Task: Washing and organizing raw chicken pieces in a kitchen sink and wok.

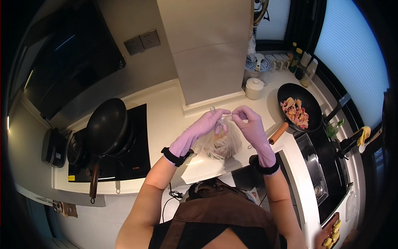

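Note:
A clear plastic bag (pixel 227 144) with food scraps inside rests on the white counter (pixel 199 171). My left hand (pixel 214 119), in a thin purple glove, is closed around the gathered neck of the bag, whose twisted end pokes up above the fingers. Thumb and forefinger of my right hand (pixel 245 119), gloved alike, are pinched together at the bag's top, close to my left fingertips; whether they grip plastic I cannot tell. To the right, raw chicken pieces (pixel 295 112) lie in a black frying pan (pixel 314 102) with a wooden handle.
A black wok (pixel 108 127) stands over the induction hob (pixel 140 133) on the left. A white lidded pot (pixel 254 88), a steamer rack (pixel 258 63) and bottles (pixel 297 59) are at the back right. The sink (pixel 314 174) and a board with corn pieces (pixel 334 233) are at the right.

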Action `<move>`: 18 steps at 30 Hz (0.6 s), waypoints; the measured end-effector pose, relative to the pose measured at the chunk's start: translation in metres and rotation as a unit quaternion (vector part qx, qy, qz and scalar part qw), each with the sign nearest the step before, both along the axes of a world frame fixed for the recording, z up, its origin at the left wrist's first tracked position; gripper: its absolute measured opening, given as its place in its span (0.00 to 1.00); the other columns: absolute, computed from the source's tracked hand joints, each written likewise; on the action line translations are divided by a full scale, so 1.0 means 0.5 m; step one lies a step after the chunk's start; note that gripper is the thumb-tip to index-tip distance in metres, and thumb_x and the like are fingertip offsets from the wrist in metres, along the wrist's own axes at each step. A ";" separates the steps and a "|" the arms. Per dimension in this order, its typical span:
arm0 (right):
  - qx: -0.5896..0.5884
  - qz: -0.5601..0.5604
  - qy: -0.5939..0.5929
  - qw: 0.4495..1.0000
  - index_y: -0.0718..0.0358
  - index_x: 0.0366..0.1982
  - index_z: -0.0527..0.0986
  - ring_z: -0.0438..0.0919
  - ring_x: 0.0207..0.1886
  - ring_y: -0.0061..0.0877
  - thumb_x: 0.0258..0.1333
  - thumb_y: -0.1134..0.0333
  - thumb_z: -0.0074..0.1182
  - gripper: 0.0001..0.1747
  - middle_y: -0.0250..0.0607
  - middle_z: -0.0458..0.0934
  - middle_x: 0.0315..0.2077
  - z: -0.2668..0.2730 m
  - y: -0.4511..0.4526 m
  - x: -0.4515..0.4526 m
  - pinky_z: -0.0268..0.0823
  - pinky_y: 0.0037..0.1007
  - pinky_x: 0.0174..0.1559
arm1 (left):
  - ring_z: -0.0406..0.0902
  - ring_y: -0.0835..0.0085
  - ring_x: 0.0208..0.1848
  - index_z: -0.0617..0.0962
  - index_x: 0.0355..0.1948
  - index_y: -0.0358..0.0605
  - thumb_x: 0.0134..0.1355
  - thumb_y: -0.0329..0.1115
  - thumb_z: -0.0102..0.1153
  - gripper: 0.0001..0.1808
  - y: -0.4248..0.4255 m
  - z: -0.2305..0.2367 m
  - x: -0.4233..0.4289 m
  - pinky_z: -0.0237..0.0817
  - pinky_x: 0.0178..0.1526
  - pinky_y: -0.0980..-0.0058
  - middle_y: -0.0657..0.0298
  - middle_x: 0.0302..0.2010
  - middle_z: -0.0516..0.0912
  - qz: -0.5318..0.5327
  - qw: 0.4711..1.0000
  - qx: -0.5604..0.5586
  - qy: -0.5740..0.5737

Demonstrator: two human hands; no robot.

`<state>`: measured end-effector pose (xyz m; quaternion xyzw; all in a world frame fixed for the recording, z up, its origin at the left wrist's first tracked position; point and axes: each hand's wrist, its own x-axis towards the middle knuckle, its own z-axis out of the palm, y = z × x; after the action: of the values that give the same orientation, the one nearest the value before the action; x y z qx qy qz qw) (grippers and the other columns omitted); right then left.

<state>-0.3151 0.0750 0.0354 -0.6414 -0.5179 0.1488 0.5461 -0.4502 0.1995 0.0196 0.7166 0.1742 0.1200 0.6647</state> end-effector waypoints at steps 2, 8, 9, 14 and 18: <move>-0.011 0.039 0.114 0.993 0.66 0.31 0.74 0.74 0.30 0.19 0.51 0.72 0.55 0.05 0.32 0.76 0.26 -0.022 -0.010 -0.003 0.67 0.22 0.38 | 0.70 0.81 0.29 0.75 0.50 0.44 0.66 0.50 0.39 0.24 0.027 -0.018 -0.004 0.63 0.36 0.82 0.65 0.24 0.78 -0.022 1.000 0.009 -0.014; -0.165 0.078 0.107 0.977 0.64 0.35 0.75 0.73 0.35 0.17 0.53 0.67 0.55 0.09 0.32 0.77 0.29 -0.083 -0.042 -0.022 0.65 0.21 0.41 | 0.73 0.79 0.31 0.78 0.48 0.44 0.59 0.37 0.55 0.17 0.011 0.008 -0.025 0.64 0.40 0.79 0.65 0.28 0.81 -0.021 0.997 0.079 0.003; -0.164 0.079 0.107 0.978 0.64 0.35 0.75 0.73 0.35 0.17 0.53 0.67 0.55 0.09 0.32 0.77 0.29 -0.087 -0.027 -0.015 0.65 0.21 0.41 | 0.74 0.77 0.32 0.79 0.46 0.45 0.56 0.34 0.59 0.16 0.004 0.009 -0.028 0.65 0.40 0.78 0.65 0.26 0.80 -0.008 0.988 0.152 -0.010; -0.048 0.079 0.222 0.971 0.62 0.39 0.74 0.72 0.40 0.19 0.62 0.52 0.41 0.21 0.33 0.76 0.33 -0.154 0.031 0.035 0.62 0.23 0.41 | 0.75 0.69 0.34 0.79 0.41 0.48 0.46 0.33 0.63 0.18 -0.016 -0.005 -0.009 0.66 0.39 0.72 0.65 0.30 0.79 0.046 0.709 0.694 -0.118; -0.115 0.153 0.328 0.925 0.62 0.36 0.76 0.69 0.34 0.19 0.62 0.45 0.38 0.27 0.29 0.74 0.28 -0.169 0.056 0.016 0.60 0.20 0.39 | 0.75 0.70 0.35 0.77 0.39 0.51 0.39 0.33 0.66 0.21 -0.031 -0.006 -0.008 0.65 0.38 0.69 0.66 0.34 0.78 0.175 0.700 0.677 -0.146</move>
<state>-0.3069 0.1030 -0.0491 -0.5278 -0.3808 0.4918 0.5783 -0.4543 0.1842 0.0168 0.9032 0.0689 0.4233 -0.0157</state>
